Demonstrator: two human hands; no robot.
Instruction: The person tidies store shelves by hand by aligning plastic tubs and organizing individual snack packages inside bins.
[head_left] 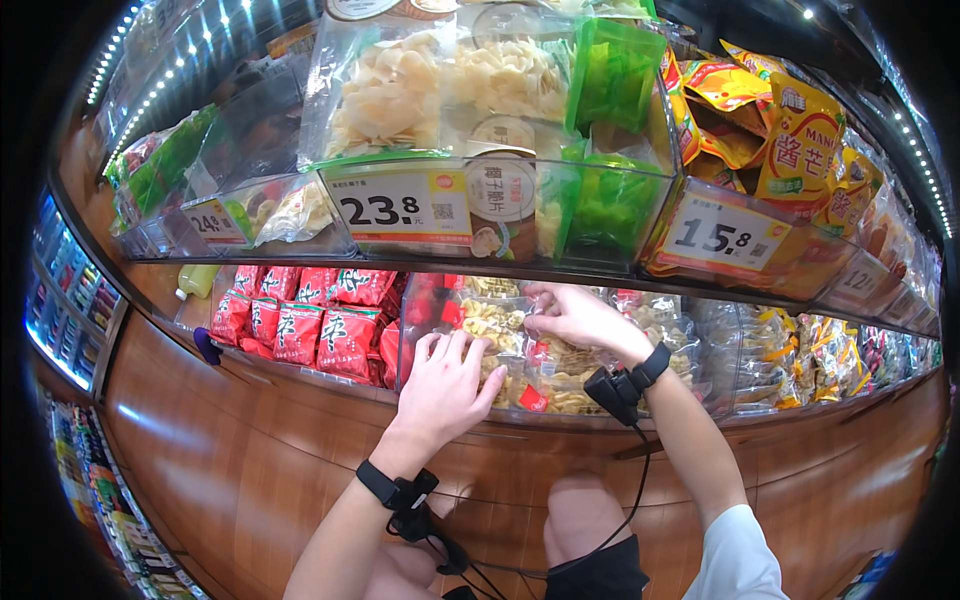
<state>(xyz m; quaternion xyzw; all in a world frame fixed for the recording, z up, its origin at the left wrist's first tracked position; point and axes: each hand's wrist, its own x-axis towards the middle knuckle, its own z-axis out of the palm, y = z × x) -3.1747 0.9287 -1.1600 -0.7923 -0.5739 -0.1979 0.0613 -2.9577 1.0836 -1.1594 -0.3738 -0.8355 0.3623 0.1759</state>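
My left hand [445,388] rests over the left part of a bin of clear snack bags, its fingers spread and thumb apart, fingertips on the bags. Farther back and to the right, my right hand [580,318] has its fingers curled at the upper edge of a clear bag of pale yellow dried slices [562,357]. Another clear bag of yellowish slices [492,322] lies between the two hands. Black straps with small dark devices circle both wrists.
Red snack packets [330,325] fill the bin on the left. An upper shelf with a clear plastic front [405,205] overhangs the hands and holds bags of white chips [390,95]. Yellow packets [800,140] stand at upper right. A black cable [640,490] hangs from the right wrist.
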